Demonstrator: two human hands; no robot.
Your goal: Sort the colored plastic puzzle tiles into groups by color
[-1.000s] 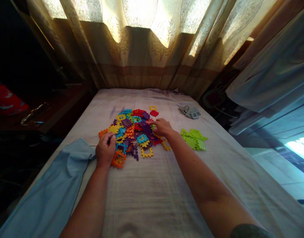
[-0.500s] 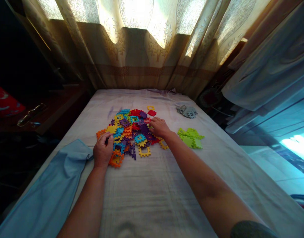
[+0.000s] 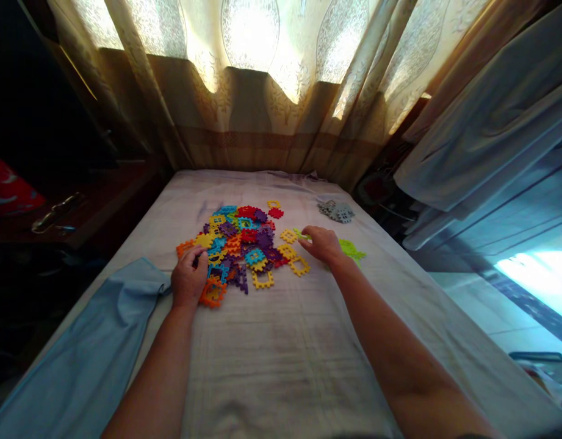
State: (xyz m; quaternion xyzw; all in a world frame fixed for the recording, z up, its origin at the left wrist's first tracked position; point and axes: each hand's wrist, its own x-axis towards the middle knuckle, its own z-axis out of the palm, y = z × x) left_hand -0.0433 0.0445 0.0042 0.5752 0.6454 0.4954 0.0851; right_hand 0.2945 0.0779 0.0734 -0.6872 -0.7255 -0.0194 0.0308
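Rightward, the right hand's (image 3: pixel 322 244) grip, clamped on a green piece (image 3: pixel 301 234), partly hides the green pile (image 3: pixel 353 249).

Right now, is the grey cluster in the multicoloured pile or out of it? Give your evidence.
Out: the grey cluster lies beyond and to the right of the multicoloured pile, with sheet visible between them.
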